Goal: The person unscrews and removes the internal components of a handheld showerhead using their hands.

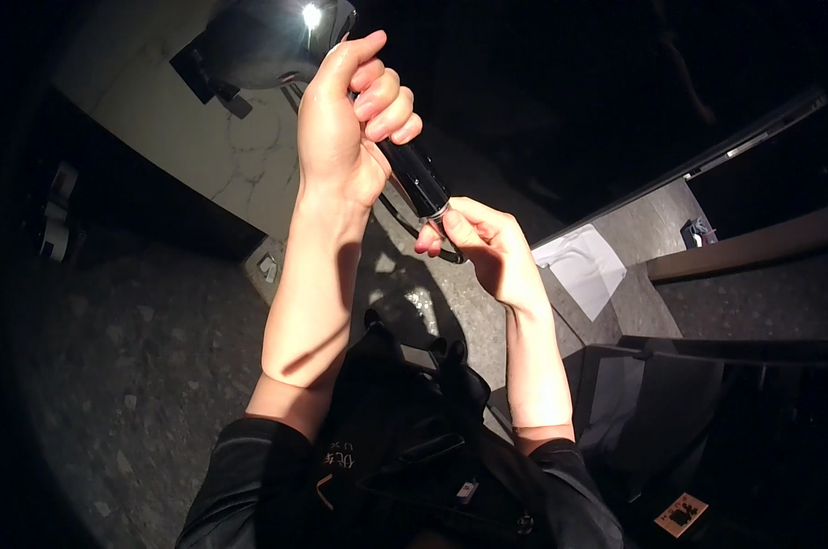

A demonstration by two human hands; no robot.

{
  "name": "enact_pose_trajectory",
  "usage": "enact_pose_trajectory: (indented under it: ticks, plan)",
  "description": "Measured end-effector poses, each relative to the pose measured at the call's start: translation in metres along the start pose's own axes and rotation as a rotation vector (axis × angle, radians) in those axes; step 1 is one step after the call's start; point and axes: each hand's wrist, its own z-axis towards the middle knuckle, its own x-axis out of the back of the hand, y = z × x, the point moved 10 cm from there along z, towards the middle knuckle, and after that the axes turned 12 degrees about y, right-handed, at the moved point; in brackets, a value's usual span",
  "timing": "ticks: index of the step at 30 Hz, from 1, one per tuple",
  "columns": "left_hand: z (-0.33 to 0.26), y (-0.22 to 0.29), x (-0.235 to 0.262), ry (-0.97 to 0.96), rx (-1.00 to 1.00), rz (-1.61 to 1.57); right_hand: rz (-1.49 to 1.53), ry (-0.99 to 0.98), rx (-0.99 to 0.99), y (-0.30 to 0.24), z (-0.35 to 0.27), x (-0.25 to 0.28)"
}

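Observation:
My left hand (pixel 345 110) is closed around a black handle (pixel 419 174) that slants from upper left to lower right. Small specks or drops show on its glossy surface, and its upper end is hidden by my fingers. At the lower end, by a silver collar, my right hand (pixel 487 242) pinches with thumb and fingers. A thin dark hose or cord (pixel 396 210) curves below the handle toward my right fingers. Beyond my left hand is a glossy black rounded object (pixel 268 41) with a bright light reflection; whether it joins the handle, I cannot tell.
A pale marbled surface (pixel 240 146) lies at the upper left. On the right, a white sheet (pixel 583 265) lies on a grey ledge, near a dark box-like fixture (pixel 652 403). A small tan card (pixel 681 515) is at the lower right. Speckled grey floor (pixel 139 366) spreads left.

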Motion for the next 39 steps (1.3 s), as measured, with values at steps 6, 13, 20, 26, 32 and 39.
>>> enact_pose_trajectory:
  ticks: [6, 13, 20, 26, 32, 39]
  plan:
    - [0.002, 0.006, 0.015, 0.062, -0.110, -0.023, -0.787, 0.519, 0.694, -0.044, -0.016, 0.008]
    - [0.001, 0.010, 0.020, 0.059, -0.118, -0.027, -0.062, 0.020, 0.048, 0.003, 0.012, 0.002]
    - [0.001, 0.007, 0.020, 0.107, -0.155, 0.025, -0.363, 0.277, 0.314, 0.001, 0.011, 0.019]
    - [-0.003, 0.009, 0.017, 0.146, -0.196, 0.032, -0.399, 0.316, 0.382, 0.002, 0.011, 0.027]
    - [-0.005, 0.008, 0.016, 0.118, -0.177, 0.077, -0.097, 0.043, 0.045, 0.024, 0.016, 0.017]
    - [-0.007, 0.015, 0.017, 0.117, -0.205, 0.008, -0.215, 0.297, 0.328, -0.002, 0.007, 0.025]
